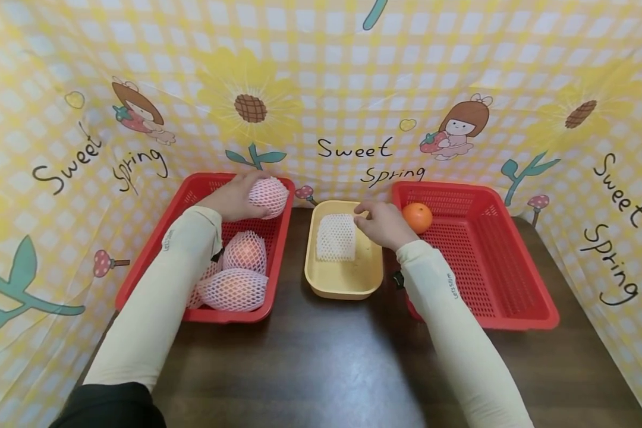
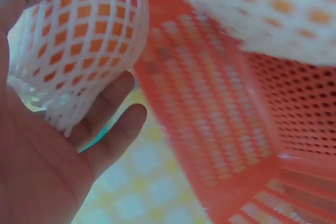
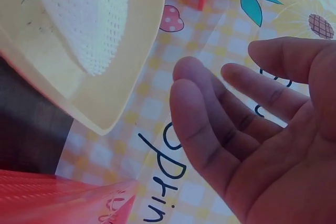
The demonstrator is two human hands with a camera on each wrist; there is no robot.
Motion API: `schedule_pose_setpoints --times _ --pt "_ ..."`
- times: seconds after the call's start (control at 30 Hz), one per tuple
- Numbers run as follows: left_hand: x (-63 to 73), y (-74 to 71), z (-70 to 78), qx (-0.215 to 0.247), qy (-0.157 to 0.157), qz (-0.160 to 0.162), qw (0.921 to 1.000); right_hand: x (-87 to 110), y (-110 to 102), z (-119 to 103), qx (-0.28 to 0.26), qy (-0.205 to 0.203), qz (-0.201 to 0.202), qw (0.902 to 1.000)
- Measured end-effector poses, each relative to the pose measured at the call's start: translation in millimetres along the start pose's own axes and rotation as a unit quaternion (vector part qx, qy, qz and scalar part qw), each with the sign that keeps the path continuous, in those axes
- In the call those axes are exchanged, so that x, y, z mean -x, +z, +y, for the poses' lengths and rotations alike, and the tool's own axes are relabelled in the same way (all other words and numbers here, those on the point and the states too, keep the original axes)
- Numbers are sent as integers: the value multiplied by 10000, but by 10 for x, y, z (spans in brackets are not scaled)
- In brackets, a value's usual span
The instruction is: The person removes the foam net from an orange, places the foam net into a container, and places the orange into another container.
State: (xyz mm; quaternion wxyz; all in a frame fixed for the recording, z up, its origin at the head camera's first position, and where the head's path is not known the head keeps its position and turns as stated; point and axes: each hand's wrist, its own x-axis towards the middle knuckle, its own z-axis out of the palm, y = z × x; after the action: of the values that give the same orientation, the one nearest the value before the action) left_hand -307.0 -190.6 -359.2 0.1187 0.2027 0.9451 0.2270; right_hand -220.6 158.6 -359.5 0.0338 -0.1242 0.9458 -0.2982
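Note:
My left hand (image 1: 234,199) grips an orange in a white foam net (image 1: 269,197) above the back of the left red basket (image 1: 270,291). Through the mesh the orange skin (image 2: 100,43) shows in the left wrist view. Below it in that basket lie several more netted fruits (image 1: 244,251). Over the right rim of the yellow tray (image 1: 345,288) hovers my right hand (image 1: 383,223), its fingers loosely bent and holding nothing. An empty white foam net (image 1: 336,238) lies flat in the tray. A bare orange (image 1: 417,218) sits in the back left corner of the right red basket (image 1: 519,318).
A dark wooden table (image 1: 310,362) carries both baskets and the tray, with the tray between them. Yellow checked cloth (image 1: 348,77) printed with flowers and words hangs close behind and along both sides.

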Motion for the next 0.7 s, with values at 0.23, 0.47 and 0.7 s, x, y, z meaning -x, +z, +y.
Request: schedule_pose_setpoints --times 0.23,0.47,0.7 --pt "193 -50 411 425 886 154 9950 31 11 -13 -556 -310 -245 9977" --pt "374 33 805 750 1636 374 9830 85 60 15 -1456 -602 -201 9873" --pt "472 159 1035 1325 2126 327 9675 167 52 6 -3265 -931 455 9395"
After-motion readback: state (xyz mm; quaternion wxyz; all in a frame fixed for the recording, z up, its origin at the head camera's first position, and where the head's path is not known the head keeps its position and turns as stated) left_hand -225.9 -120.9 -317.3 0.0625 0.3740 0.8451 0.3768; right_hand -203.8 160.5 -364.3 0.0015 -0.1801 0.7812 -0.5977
